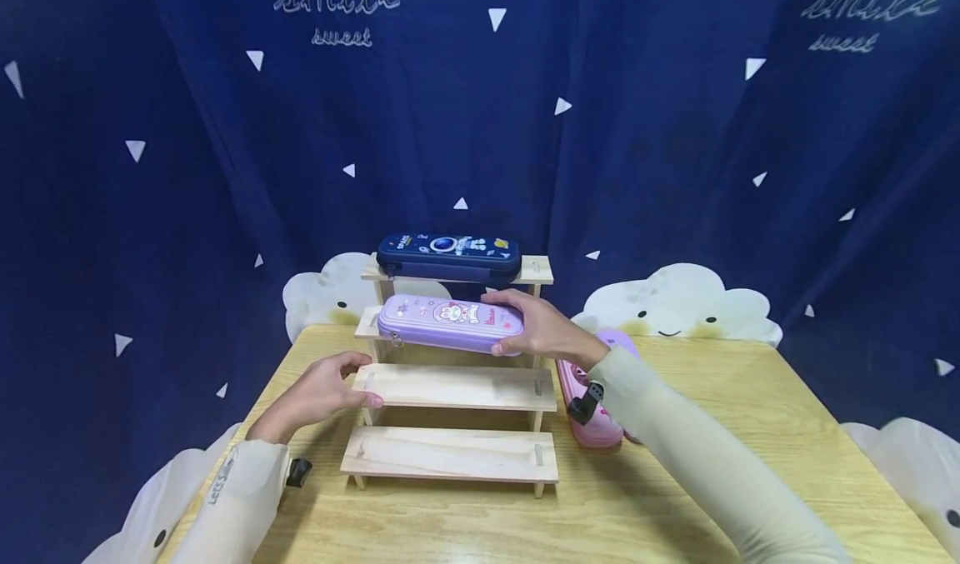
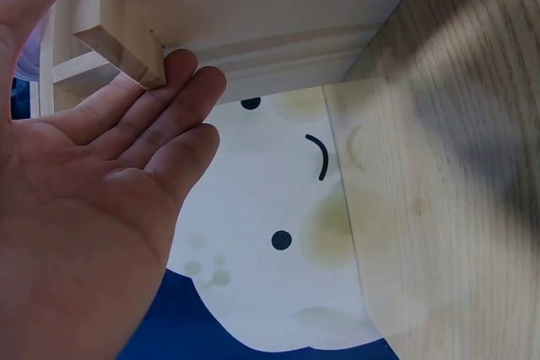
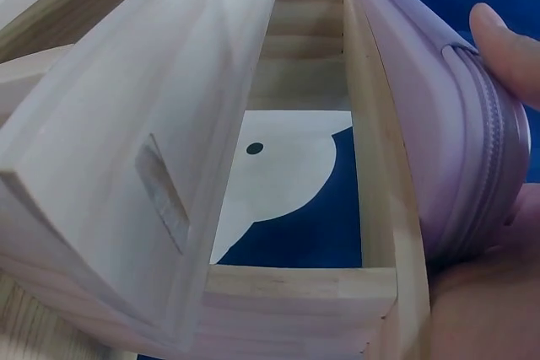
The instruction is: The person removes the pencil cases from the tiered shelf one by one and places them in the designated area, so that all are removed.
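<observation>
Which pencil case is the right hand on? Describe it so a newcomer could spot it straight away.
Find the stepped wooden rack in the middle of the table. On its second step from the top lies the lilac pencil case, gripped at its right end by the right hand. Unlike the navy case one step above and the pink case on the table, it is lilac with a bunny print.

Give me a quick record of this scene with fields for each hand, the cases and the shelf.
right hand: right hand grips the purple pencil case by its right end, on the second step from the top
left hand: left hand open, fingers touching the wooden stepped shelf at its left side
top step: navy pencil case
table: pink pencil case lies right of the shelf
lower two steps: bare
</observation>
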`<state>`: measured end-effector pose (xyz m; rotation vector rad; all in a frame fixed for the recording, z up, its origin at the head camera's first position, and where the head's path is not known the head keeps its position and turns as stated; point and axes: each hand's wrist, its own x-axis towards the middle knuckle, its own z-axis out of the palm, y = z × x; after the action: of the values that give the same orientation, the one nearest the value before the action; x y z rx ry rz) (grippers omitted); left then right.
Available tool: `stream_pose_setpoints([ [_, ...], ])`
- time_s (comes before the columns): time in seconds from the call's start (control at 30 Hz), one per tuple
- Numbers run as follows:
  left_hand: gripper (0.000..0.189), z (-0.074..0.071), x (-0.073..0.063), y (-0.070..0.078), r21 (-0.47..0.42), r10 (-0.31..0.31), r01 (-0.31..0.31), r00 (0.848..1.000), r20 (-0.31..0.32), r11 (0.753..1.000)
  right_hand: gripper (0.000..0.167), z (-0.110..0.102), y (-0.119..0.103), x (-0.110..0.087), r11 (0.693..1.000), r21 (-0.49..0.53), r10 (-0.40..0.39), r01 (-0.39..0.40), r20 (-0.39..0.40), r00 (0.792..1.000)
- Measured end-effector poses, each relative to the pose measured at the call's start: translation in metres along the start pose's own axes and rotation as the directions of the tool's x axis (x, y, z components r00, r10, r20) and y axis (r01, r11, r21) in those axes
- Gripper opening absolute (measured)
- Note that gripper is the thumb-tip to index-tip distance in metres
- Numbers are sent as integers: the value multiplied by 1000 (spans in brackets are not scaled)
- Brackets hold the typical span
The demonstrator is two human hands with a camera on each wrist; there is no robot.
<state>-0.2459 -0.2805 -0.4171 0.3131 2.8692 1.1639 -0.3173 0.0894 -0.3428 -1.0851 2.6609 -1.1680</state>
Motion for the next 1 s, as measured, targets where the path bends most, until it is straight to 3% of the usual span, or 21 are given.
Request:
stream_pose_setpoints([
  [0.27, 84, -4, 0, 3, -2, 3, -3, 1000, -11, 1000, 88, -4, -2, 3, 999, -1, 47, -47, 29, 998],
  [0.43, 83, -3, 0, 3, -2, 2, -2, 1000, -11, 1000, 82, -3, -2, 1, 995, 18, 95, -95, 15, 995],
  [0.67, 82, -2, 0, 3, -11, 10, -10, 1000, -11, 1000, 78, -1, 1, -1, 994, 53, 99, -97, -24, 995],
  [1.0, 80, 1, -1, 0, 0, 26, -26, 1000, -17, 1000, 76, 0, -2, -16, 976, 185, 126, -115, -51, 991],
])
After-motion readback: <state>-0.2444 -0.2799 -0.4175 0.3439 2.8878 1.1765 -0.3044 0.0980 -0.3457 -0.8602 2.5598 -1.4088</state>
